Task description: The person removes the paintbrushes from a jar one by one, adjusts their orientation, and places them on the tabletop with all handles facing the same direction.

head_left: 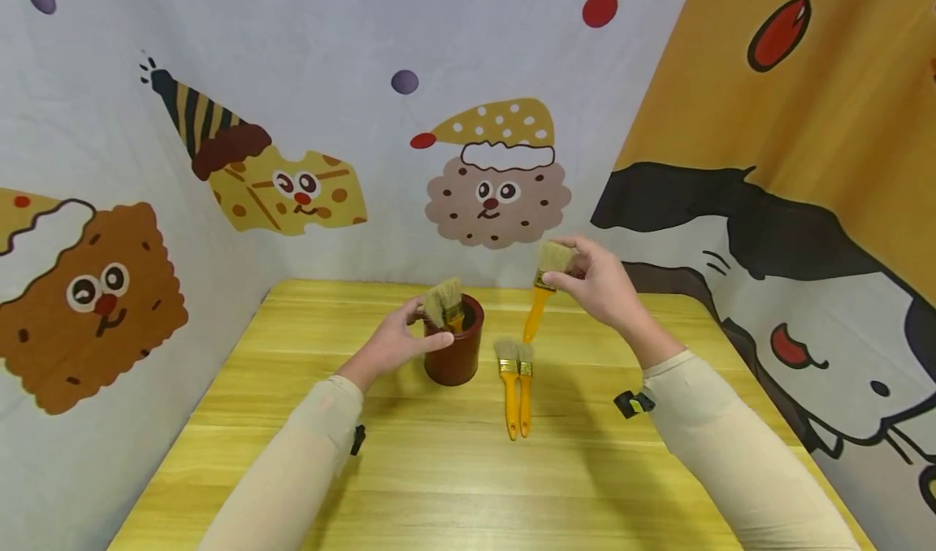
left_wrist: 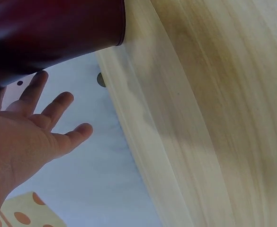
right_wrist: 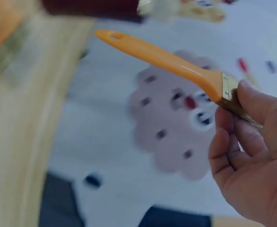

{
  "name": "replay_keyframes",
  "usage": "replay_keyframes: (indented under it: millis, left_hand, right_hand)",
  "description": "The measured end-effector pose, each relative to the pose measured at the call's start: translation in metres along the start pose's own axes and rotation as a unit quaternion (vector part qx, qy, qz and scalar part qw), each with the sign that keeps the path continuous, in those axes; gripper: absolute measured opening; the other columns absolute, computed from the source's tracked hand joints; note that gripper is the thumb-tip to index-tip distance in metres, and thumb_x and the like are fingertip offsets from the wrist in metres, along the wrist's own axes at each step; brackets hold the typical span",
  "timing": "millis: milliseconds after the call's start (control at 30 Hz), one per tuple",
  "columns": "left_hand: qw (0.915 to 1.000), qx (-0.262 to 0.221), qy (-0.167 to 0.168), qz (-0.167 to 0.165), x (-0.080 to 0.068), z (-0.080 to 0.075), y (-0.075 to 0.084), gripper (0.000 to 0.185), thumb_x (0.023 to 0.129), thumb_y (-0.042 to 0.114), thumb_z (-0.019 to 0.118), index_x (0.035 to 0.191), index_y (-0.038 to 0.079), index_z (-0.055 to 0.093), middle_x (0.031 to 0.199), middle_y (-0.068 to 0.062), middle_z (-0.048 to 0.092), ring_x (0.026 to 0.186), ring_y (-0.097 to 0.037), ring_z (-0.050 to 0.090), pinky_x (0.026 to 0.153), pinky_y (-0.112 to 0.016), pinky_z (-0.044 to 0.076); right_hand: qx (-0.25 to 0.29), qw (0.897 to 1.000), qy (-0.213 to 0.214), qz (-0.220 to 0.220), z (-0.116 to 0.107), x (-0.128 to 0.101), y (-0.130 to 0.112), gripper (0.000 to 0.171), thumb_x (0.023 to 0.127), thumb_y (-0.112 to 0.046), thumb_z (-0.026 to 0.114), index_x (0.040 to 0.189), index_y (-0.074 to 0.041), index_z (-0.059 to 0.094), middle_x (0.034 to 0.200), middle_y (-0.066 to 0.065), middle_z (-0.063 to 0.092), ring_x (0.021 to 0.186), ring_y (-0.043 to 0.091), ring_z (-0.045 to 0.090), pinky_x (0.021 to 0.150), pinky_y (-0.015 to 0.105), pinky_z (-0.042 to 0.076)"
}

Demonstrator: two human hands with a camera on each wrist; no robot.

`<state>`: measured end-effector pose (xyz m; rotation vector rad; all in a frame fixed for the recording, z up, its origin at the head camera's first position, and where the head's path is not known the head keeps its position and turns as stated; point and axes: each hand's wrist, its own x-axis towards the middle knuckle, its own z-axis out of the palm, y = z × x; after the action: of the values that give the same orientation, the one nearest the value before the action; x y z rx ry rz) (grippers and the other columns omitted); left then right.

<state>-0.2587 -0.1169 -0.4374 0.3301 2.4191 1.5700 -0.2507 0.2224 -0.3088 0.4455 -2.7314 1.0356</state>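
A dark red-brown cup (head_left: 455, 360) stands on the table with paintbrushes (head_left: 452, 295) inside, bristles up. My left hand (head_left: 398, 340) is at the cup's left side, thumb stretched along the near rim. In the left wrist view, the fingers of the left hand (left_wrist: 27, 127) are spread, one fingertip touching the wall of the cup (left_wrist: 67, 28). To the right, my right hand (head_left: 595, 279) pinches a paintbrush (head_left: 537, 311) by its bristle end, orange handle hanging down. The right wrist view shows thumb and fingers at the metal band of this paintbrush (right_wrist: 176, 64).
Two more paintbrushes, a wider one (head_left: 509, 388) and a narrower one (head_left: 526, 392), lie side by side on the wooden table (head_left: 417, 486), right of the cup. A cartoon-printed cloth (head_left: 329, 39) hangs behind the table and along its sides.
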Motion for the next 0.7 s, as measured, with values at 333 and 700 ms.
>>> replay_keyframes:
  millis: [333, 700]
  left_hand:
    - [0.9998, 0.013, 0.013, 0.008, -0.002, 0.000, 0.001, 0.089, 0.077, 0.064, 0.075, 0.151, 0.044, 0.028, 0.151, 0.003, 0.043, 0.146, -0.031, 0.036, 0.108, -0.057, 0.042]
    - [0.9999, 0.010, 0.011, 0.000, -0.002, 0.002, 0.001, 0.090, 0.077, 0.063, 0.075, 0.151, 0.044, 0.026, 0.152, 0.001, 0.041, 0.146, -0.031, 0.036, 0.108, -0.056, 0.042]
  right_hand:
    - [0.022, 0.985, -0.155, 0.073, 0.007, -0.027, 0.069, 0.058, 0.094, -0.027, 0.069, 0.147, -0.024, 0.043, 0.097, 0.006, 0.074, 0.079, 0.020, 0.064, 0.066, 0.033, 0.049]
    - [0.106, 0.951, -0.228, 0.178, 0.049, -0.029, 0.114, 0.070, 0.089, -0.037, 0.074, 0.150, -0.030, 0.041, 0.112, 0.006, 0.072, 0.099, 0.024, 0.069, 0.092, 0.048, 0.054]
